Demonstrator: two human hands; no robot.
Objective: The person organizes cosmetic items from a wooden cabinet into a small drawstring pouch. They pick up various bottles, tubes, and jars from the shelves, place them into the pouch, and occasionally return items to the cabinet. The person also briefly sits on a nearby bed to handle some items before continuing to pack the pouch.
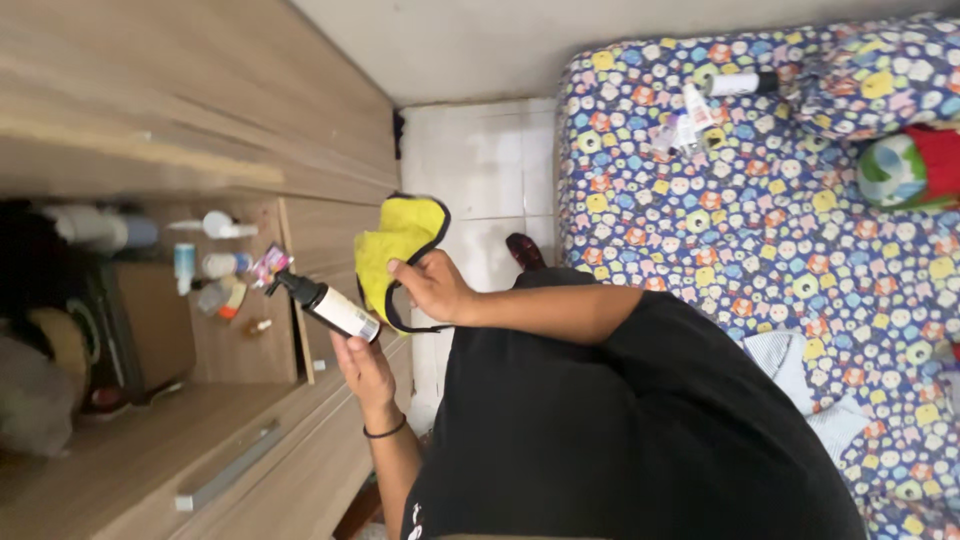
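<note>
My left hand (362,372), a black band on its wrist, grips a dark pump bottle (325,305) with a white label and a black nozzle. Just beside it, my right hand (432,287) holds a yellow cloth (400,245) with a black edge, close to the bottle's base. Both hands are raised in front of an open wooden wardrobe (200,100). My black shirt (620,430) fills the lower right.
A wardrobe shelf (240,340) holds several small bottles and tubes (215,262), with dark bags at the far left. A bed with a patterned sheet (760,220) carries a white bottle (738,83), tubes, folded striped cloth and a red-green item. White tiled floor (480,170) lies between.
</note>
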